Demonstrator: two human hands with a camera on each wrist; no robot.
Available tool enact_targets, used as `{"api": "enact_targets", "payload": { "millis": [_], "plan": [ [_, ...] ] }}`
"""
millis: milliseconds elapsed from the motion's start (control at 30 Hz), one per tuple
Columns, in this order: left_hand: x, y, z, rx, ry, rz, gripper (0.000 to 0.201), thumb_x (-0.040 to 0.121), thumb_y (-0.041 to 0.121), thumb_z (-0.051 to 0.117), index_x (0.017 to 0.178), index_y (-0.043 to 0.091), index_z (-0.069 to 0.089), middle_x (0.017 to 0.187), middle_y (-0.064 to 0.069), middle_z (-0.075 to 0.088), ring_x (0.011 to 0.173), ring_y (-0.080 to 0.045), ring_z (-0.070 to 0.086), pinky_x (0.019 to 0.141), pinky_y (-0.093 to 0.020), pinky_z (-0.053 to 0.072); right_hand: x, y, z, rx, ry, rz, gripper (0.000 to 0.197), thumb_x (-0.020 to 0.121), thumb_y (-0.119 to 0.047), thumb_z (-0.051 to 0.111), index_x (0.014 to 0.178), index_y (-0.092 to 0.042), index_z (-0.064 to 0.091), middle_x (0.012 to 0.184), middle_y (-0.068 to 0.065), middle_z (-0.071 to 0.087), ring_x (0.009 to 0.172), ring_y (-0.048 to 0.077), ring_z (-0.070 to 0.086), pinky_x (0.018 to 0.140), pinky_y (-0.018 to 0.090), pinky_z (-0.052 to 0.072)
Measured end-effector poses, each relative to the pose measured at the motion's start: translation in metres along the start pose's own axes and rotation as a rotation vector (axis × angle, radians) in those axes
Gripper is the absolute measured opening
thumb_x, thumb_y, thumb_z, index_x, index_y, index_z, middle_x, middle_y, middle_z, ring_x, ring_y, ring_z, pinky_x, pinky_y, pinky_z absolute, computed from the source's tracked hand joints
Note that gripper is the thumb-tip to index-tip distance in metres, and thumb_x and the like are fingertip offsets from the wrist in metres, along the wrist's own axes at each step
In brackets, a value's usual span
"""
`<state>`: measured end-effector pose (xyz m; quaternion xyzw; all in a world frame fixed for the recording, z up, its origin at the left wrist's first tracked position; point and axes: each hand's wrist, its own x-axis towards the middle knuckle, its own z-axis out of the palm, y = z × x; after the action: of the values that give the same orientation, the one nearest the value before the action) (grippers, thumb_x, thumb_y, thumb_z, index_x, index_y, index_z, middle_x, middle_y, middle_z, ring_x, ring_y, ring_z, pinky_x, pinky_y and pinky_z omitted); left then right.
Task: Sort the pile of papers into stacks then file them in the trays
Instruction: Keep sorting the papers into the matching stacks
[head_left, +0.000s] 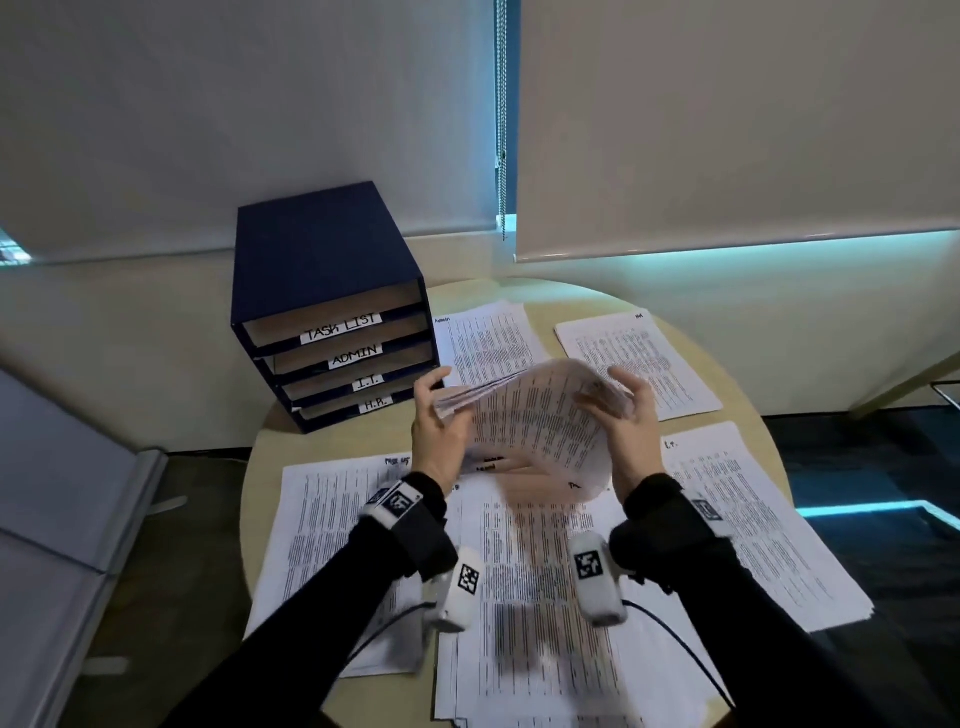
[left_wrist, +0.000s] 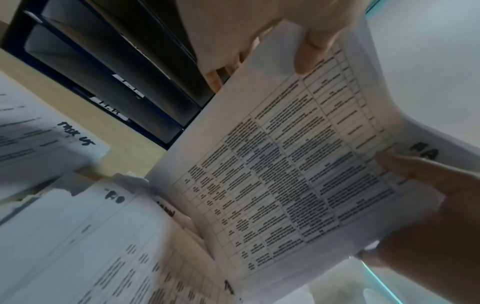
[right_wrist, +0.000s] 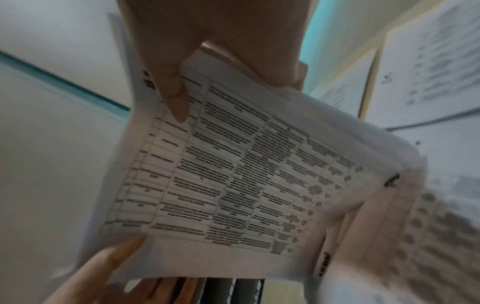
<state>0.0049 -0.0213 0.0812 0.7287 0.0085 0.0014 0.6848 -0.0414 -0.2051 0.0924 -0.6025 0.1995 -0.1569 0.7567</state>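
The left hand (head_left: 439, 439) and right hand (head_left: 631, 428) each pinch one end of a bent bundle of papers (head_left: 535, 421) covered in small printed tables.

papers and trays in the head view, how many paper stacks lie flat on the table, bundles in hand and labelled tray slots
Paper stacks flat on the table: 5 (task list, admin, HR, IT, centre pile)
Bundle held by left hand and right hand: 1
Labelled tray slots: 4
Total: 10

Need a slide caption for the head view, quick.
Both hands, left and right, lift a sheaf of papers above sorted stacks beside the labelled tray unit.
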Motion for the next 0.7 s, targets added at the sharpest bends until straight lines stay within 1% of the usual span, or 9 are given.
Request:
{"api": "enact_targets", "payload": {
  "millis": [100,200,267,333,400,467,533,633,700],
  "plan": [
    [0.009,0.007,0.010,0.006,-0.006,-0.033,0.028,0.098,0.021,0.052,0.124,0.018,0.047,0.122,0.001,0.054,0.101,-0.004,0.055,0.092,-0.032,0.044,0.006,-0.002,0.013,0.029,0.069,0.020,0.013,0.083,-0.006,0.062,0.092,-0.009,0.053,0.085,0.002,0.055,0.081,0.018,0.050,0.068,0.028,0.039],
    [0.009,0.023,0.018,0.012,0.008,0.047,0.009,0.102,0.028,0.042,0.108,0.029,0.048,0.107,0.008,0.056,0.092,-0.004,0.054,0.085,-0.025,0.046,0.003,-0.010,0.020,-0.028,0.008,-0.055,0.006,0.086,-0.010,0.060,0.081,-0.012,0.058,0.084,0.004,0.057,0.080,0.018,0.050,0.073,0.031,0.040],
    [0.006,0.032,0.019,0.016,0.062,0.133,0.024,0.103,0.025,0.038,0.126,0.020,0.043,0.104,0.017,0.051,0.093,0.005,0.051,0.085,-0.021,0.046,-0.002,-0.020,0.018,-0.028,-0.031,-0.091,0.013,0.090,-0.006,0.058,0.083,-0.016,0.062,0.087,0.002,0.063,0.081,0.017,0.056,0.071,0.028,0.046],
    [0.001,0.032,0.017,0.004,0.113,0.163,0.030,0.103,0.023,0.038,0.134,0.024,0.034,0.102,0.028,0.039,0.092,0.015,0.042,0.080,-0.017,0.040,-0.007,-0.024,0.011,0.017,-0.078,-0.099,0.012,0.089,-0.005,0.059,0.085,-0.016,0.064,0.089,0.002,0.065,0.082,0.017,0.059,0.070,0.028,0.049],
    [-0.007,0.020,0.015,-0.022,0.119,0.174,0.025,0.102,0.019,0.041,0.121,0.033,0.035,0.107,0.022,0.045,0.093,0.007,0.050,0.080,-0.023,0.043,-0.011,-0.017,0.001,-0.001,-0.124,-0.096,0.010,0.083,-0.007,0.062,0.084,-0.017,0.063,0.088,0.001,0.064,0.082,0.016,0.058,0.072,0.028,0.047],
    [-0.016,-0.001,0.011,-0.036,0.098,0.107,0.024,0.100,0.015,0.045,0.116,0.032,0.039,0.112,0.010,0.053,0.091,-0.003,0.056,0.076,-0.028,0.049,-0.015,-0.004,-0.007,-0.077,-0.150,-0.067,0.017,0.070,-0.011,0.062,0.086,-0.016,0.059,0.088,0.000,0.061,0.081,0.011,0.057,0.071,0.025,0.043],
    [-0.021,-0.024,0.006,-0.083,0.043,-0.043,0.026,0.096,0.022,0.050,0.120,0.029,0.042,0.122,-0.001,0.055,0.103,-0.012,0.059,0.089,-0.041,0.051,-0.018,0.012,-0.014,-0.084,-0.124,-0.001,0.024,0.072,-0.007,0.061,0.094,-0.011,0.054,0.089,0.001,0.057,0.076,0.004,0.059,0.066,0.019,0.043],
    [-0.018,-0.047,0.002,-0.131,-0.032,-0.252,0.072,0.079,0.039,0.054,0.144,0.018,0.031,0.144,-0.012,0.044,0.129,-0.026,0.046,0.108,-0.053,0.035,-0.015,0.032,-0.020,-0.020,-0.059,0.102,0.041,0.071,-0.007,0.058,0.112,-0.005,0.053,0.093,0.005,0.058,0.085,0.017,0.056,0.068,0.028,0.044],
    [-0.011,-0.055,0.000,-0.161,-0.040,-0.337,0.080,0.077,0.038,0.059,0.146,0.011,0.029,0.146,-0.013,0.043,0.132,-0.029,0.042,0.112,-0.055,0.028,-0.009,0.042,-0.020,0.021,-0.009,0.152,0.058,0.061,-0.011,0.057,0.117,-0.002,0.050,0.097,0.011,0.058,0.089,0.023,0.055,0.072,0.037,0.047]
  ]
}}
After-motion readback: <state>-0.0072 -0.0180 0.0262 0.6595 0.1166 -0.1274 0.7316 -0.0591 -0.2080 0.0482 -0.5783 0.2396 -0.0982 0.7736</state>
